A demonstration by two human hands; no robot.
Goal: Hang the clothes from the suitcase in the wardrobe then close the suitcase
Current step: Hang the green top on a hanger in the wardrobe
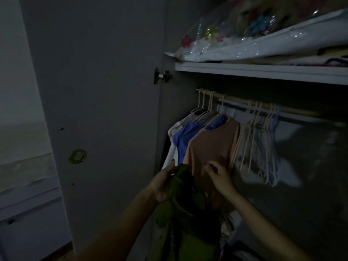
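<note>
1. Left hand [165,183] grips the green garment [180,200], which sits low before the wardrobe, not yet hung.
2. Its long axis runs vertically; the bunched top points toward the rail [244,103].
3. Right hand [218,174] pinches the orange top [212,147].
4. Risk: in this dim light, tugging could slip that top off its hanger.

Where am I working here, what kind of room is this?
Probably a dim bedroom, at an open wardrobe: a rail hung with tops and empty hangers, and a shelf of bagged bedding above. The left hand holds a green garment.
</note>
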